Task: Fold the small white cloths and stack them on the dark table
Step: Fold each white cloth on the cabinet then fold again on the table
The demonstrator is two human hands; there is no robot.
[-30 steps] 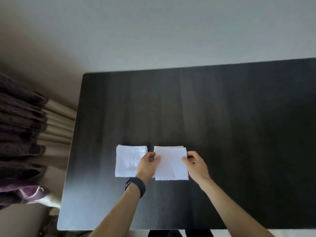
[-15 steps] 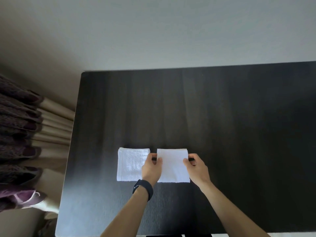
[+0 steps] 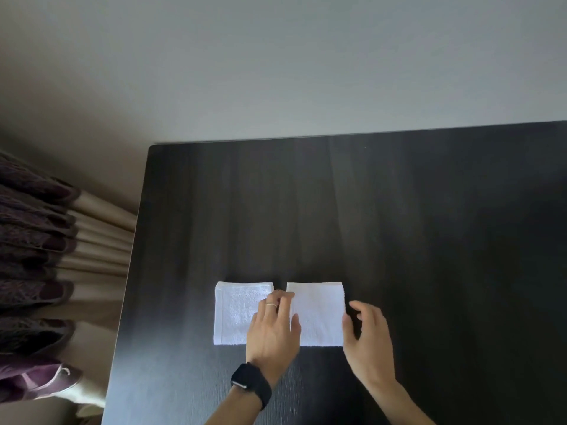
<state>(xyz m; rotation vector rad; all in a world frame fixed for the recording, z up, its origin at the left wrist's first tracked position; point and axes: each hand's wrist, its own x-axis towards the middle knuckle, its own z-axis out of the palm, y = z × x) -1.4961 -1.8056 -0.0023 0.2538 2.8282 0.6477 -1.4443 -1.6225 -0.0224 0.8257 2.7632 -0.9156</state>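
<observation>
Two folded small white cloths lie side by side on the dark table (image 3: 399,225), with a narrow gap between them. The left cloth (image 3: 234,312) is partly covered by my left hand (image 3: 273,329), which rests over the gap and the left edge of the right cloth (image 3: 319,314), thumb on that cloth. My right hand (image 3: 368,335) hovers just off the right cloth's right edge, fingers curled and apart, holding nothing. A dark watch sits on my left wrist.
The table's left edge runs near the cloths. Beyond that edge hang beige and dark purple curtains (image 3: 36,256). A pale wall (image 3: 276,72) stands behind the table's far edge. Bare dark tabletop stretches to the right and back.
Both hands pinched the right cloth's side edges earlier and set it flat. Now my right hand has let go and drawn slightly away; my left hand has flattened over the gap.
</observation>
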